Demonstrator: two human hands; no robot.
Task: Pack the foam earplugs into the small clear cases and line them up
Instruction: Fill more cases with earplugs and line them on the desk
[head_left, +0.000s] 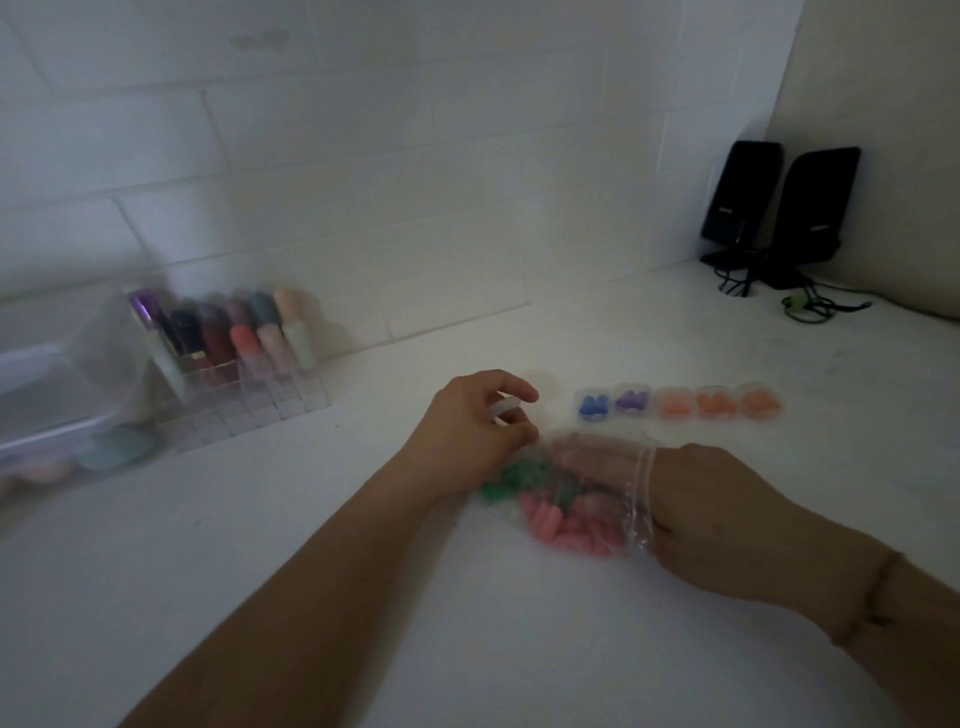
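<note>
White bench (519, 649) fills the near view, running back to a white tiled wall (363, 156) and, on the right, a plain beige wall. Light is dim and everything reads soft and blurred. Far right in the corner, two black speakers (779, 208) stand with tangled cables. Far left, a clear organiser (249, 395) holds coloured tubes, beside a clear tub cut off by the frame edge.

Five small clear cases (680, 402) sit in a row right of centre: blue, purple, then three orange fills. Left hand (467, 431) pinches another small clear case (504, 408) between curled fingers. Right hand (717, 514) reaches into a clear plastic bag (576, 504) of pink and green earplugs (566, 525); its fingers are veiled by the bag, so their grip cannot be told.
</note>
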